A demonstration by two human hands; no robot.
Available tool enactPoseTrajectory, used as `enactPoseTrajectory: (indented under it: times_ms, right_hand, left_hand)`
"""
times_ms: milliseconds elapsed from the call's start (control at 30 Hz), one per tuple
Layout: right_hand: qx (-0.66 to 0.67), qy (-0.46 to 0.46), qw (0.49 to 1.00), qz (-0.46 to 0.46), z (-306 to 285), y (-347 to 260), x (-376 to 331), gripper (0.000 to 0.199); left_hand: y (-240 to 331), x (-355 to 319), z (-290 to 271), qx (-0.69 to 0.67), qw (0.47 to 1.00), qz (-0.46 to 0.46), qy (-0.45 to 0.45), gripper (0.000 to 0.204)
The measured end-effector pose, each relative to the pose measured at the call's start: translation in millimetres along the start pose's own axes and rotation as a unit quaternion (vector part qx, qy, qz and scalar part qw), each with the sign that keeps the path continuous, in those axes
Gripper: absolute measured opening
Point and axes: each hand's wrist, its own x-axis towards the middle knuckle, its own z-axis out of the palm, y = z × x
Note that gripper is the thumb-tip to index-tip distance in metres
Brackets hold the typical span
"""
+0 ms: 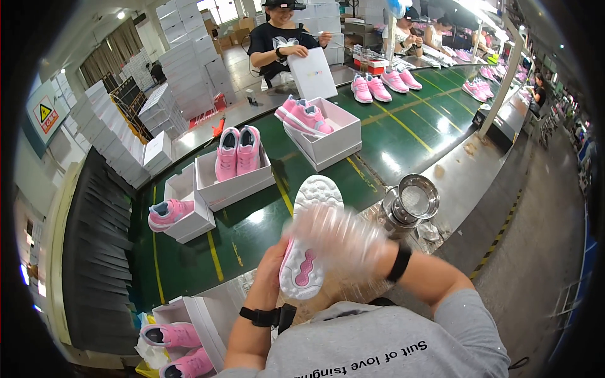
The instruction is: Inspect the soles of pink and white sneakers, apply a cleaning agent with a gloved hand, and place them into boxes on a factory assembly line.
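A pink sneaker (305, 269) is held sole-up in front of me, its white, bumpy outsole with a pink centre patch facing the camera. My left hand (271, 261) grips it along the left edge, its fingers partly hidden behind the shoe. Across the middle of the sole lies my right hand (340, 238), in a clear plastic glove and smeared by motion. Whether its fingers hold anything cannot be made out. A round metal container (416, 196) with a mesh-like top stands right of the shoe at the bench edge.
On the green conveyor (265, 217), white boxes (236, 189) hold pink sneakers; another open box (337, 142) stands farther back. Several sneaker pairs (384, 85) line the far side. Across the belt a person (290, 44) handles a white box lid. At lower left lies another shoebox (205, 327).
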Motion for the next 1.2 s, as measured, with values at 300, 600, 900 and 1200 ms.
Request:
enactPoseTrajectory:
  times_ms: [300,600,900,1200]
  right_hand:
    - [-0.048,0.099,0.986,0.125,-17.9,36.8,1.4,0.024]
    - [0.106,0.133,0.951,0.257,-23.3,50.0,2.1,0.015]
    - [-0.197,0.025,0.980,0.022,-19.6,18.7,-12.4,0.014]
    - [0.165,0.203,0.960,0.102,-60.3,73.6,-36.3,0.013]
  left_hand:
    - [-13.8,-6.5,13.2,0.077,0.995,0.028,0.052,0.046]
    - [-19.4,-20.1,11.7,0.118,0.992,-0.002,0.041,0.041]
    - [-26.9,-22.2,-5.6,0.092,0.994,-0.009,0.060,0.042]
    - [-22.5,-29.1,6.2,0.046,0.997,-0.055,0.010,0.053]
